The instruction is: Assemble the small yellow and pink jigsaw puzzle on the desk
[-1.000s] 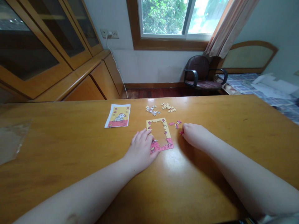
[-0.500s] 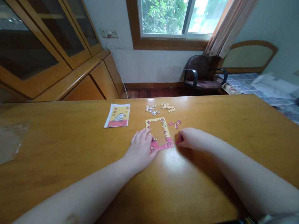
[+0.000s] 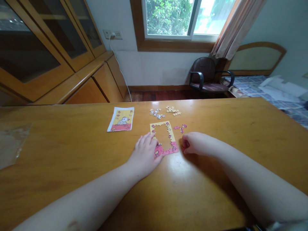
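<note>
A jigsaw puzzle frame, yellow above and pink below with an open middle, lies on the wooden table. My left hand rests with fingers spread over its left edge and lower left corner, covering part of them. Just right of the frame, my right hand has thumb and fingers curled round a pink puzzle piece, mostly hidden by the fingers. Beyond that hand lie a few loose pink pieces.
White-and-blue pieces and yellow pieces lie in two piles behind the frame. A printed picture sheet is at the left. Farther left lies a clear plastic bag. An armchair stands beyond the table.
My right thumb and fingers have shifted slightly, and a little more of the pink piece shows between them. My left hand stays in place on the frame.
</note>
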Available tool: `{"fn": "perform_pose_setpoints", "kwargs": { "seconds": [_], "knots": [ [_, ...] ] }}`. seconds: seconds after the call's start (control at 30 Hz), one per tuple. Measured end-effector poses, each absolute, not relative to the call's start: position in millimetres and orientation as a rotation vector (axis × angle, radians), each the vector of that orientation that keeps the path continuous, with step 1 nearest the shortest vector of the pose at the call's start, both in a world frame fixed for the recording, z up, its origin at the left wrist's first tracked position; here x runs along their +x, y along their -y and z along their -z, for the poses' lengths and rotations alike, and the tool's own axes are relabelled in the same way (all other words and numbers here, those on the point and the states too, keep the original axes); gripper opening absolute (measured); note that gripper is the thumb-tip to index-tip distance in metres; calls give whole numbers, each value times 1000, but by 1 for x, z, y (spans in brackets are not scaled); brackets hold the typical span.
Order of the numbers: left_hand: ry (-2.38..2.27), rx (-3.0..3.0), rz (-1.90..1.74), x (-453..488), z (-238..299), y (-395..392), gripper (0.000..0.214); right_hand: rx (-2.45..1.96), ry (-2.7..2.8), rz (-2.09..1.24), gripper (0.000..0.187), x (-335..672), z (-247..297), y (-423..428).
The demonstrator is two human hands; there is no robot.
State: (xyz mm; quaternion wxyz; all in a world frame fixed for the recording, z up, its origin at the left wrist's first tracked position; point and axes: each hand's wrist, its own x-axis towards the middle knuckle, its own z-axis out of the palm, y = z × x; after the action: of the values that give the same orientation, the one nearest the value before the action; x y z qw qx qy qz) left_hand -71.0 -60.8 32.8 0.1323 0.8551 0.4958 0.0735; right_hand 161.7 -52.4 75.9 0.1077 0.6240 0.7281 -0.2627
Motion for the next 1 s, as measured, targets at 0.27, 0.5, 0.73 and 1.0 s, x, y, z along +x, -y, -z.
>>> {"fn": "perform_pose_setpoints", "kwargs": {
  "seconds": [0.27,0.5,0.73,1.0],
  "knots": [
    [-1349,2431,-412,-72,-36,61,29,1871,-2215,999,9,159,-77,55],
    [-1209,2301,-577,-75,-41,57,17,2044,-2393,1986,21,142,-47,57],
    [-1168,2210,-620,-75,-42,55,25,2090,-2443,2176,27,124,-32,69],
    [-1135,2168,-627,-74,-44,55,24,2012,-2846,1546,18,126,-38,70]
  ]
}}
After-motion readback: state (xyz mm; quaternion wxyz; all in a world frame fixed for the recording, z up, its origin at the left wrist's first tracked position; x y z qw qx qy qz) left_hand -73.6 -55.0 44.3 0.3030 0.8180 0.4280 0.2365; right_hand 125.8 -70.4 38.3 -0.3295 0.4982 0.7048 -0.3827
